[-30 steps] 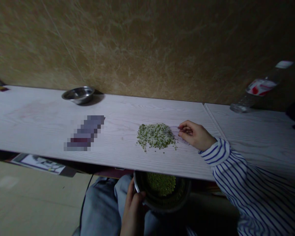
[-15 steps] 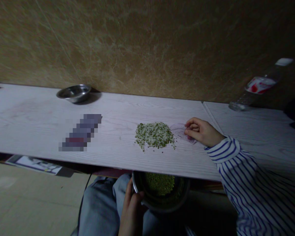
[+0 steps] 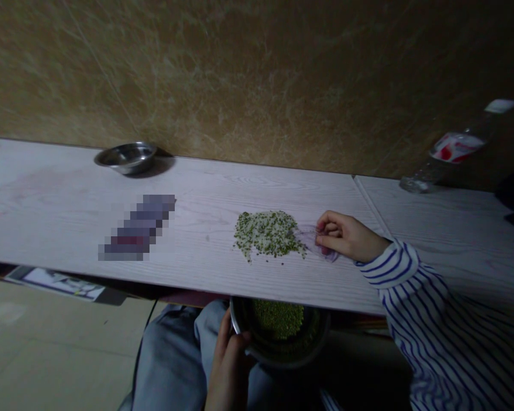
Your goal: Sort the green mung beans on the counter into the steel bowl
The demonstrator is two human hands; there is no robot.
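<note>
Head view: right hand, fingertips pinching a clear plastic piece, just beside the grain pile on the table. Left hand gripping the bowl rim, green beans inside, below the table's front edge.

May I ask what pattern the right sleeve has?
The sleeve has blue stripes on white; head view.
</note>
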